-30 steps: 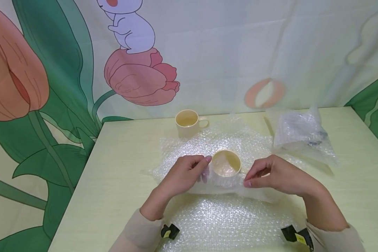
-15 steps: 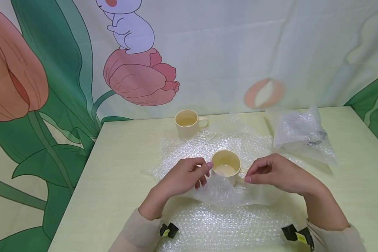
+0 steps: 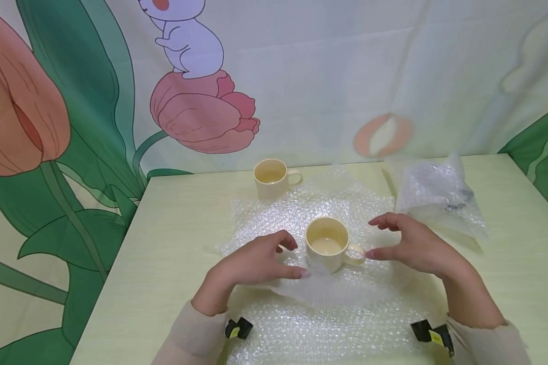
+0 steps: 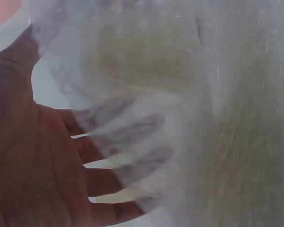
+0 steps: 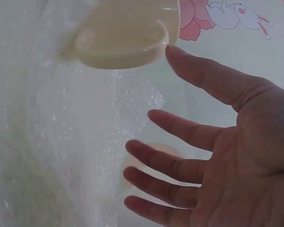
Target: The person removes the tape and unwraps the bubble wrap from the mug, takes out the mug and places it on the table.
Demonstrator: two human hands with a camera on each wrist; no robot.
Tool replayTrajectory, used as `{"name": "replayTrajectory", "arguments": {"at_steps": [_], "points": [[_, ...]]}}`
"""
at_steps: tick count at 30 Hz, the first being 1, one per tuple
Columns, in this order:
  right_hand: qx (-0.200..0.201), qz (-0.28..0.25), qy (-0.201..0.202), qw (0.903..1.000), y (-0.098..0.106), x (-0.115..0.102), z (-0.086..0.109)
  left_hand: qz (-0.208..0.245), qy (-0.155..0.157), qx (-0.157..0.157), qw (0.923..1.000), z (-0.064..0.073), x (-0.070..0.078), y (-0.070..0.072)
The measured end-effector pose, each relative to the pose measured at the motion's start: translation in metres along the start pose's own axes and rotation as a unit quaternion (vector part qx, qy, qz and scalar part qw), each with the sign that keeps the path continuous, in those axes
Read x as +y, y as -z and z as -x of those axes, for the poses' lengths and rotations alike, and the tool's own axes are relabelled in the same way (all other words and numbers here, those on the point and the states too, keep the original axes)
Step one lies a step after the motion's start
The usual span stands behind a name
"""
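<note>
A pale yellow mug (image 3: 327, 247) stands upright on a sheet of bubble wrap (image 3: 274, 223), its handle (image 3: 356, 254) pointing right. To its left is my left hand (image 3: 260, 261), fingers spread and thumb over the sheet's near flap. In the left wrist view, the clear film (image 4: 146, 118) covers the fingertips (image 4: 154, 158) of that hand. At the right side, my right hand (image 3: 413, 246) is spread, its thumb tip right by the handle. The right wrist view shows its fingers (image 5: 175, 170) apart with nothing between them, and the mug's handle (image 5: 123, 56) close to the thumb.
Behind, a second yellow mug (image 3: 270, 180) stands near the table's back edge. A bubble-wrapped bundle (image 3: 438, 192) lies at the back right. More bubble wrap (image 3: 329, 332) spreads toward the front of the table (image 3: 155, 263). A printed cloth (image 3: 310, 76) hangs behind.
The near flap of wrap has dropped away from the mug toward the front. Both hands have opened their fingers; the left thumb has moved down, and the right hand has shifted slightly right.
</note>
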State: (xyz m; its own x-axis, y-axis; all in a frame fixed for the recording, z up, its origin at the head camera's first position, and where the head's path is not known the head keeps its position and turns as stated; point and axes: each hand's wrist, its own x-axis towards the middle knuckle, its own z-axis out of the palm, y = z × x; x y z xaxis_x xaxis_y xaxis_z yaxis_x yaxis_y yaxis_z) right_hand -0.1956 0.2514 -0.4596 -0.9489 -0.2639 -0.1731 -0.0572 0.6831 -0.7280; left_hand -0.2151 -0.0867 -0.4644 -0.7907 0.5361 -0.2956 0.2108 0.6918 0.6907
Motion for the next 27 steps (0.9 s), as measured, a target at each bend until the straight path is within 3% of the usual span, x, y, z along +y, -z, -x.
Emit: {"name": "replayTrajectory", "arguments": {"at_steps": [4,10,19,27], "points": [[-0.012,0.026,-0.005,0.9996,-0.004,0.005,-0.003,-0.054,-0.011,-0.012,0.9984,0.002,0.001,-0.003],[-0.025,0.052,-0.015,0.9982,-0.008,0.009,-0.006,-0.12,0.01,-0.046,0.9916,0.004,0.004,-0.009],[-0.036,0.075,-0.023,0.9963,-0.015,0.021,-0.01,-0.176,0.035,-0.098,0.9789,0.007,0.008,-0.02],[-0.034,0.081,-0.023,0.9959,-0.017,0.026,-0.013,-0.225,0.057,-0.104,0.9672,0.01,0.017,-0.03]]}}
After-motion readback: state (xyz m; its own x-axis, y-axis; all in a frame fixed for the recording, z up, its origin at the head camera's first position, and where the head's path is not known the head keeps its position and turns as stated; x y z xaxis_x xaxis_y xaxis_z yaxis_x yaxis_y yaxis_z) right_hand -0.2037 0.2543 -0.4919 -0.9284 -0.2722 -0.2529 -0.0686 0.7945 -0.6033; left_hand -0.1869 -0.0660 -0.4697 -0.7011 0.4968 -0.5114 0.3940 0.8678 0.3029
